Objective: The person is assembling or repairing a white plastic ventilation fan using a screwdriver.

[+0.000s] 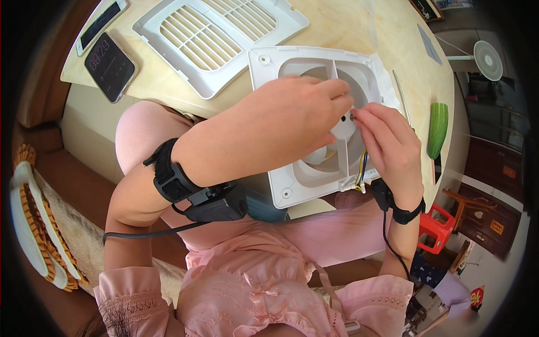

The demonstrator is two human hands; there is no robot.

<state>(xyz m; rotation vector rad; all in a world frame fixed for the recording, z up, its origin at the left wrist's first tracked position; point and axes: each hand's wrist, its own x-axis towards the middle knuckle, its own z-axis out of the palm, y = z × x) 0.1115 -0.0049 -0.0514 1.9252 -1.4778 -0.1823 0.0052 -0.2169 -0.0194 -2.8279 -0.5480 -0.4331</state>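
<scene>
A white square ventilation fan housing (289, 182) stands tilted at the table edge above my lap, its round opening crossed by ribs that meet at a hub (343, 130). My left hand (306, 109) reaches over it from the left with curled fingers at the hub's upper side; what they hold, if anything, is hidden. From the right, my right hand (393, 137) pinches at the hub's right edge, beside a small dark hole. Something tiny and metallic shows at those fingertips, too small to name. Yellow, blue and dark wires (362, 168) hang at the housing's lower right.
A white slatted grille cover (210, 84) lies on the cream table (359, 25) behind the housing. Two phones (111, 67) rest at the left edge. Right of the housing are a thin metal rod (402, 95) and a cut cucumber (437, 132). A red stool (437, 229) stands beyond.
</scene>
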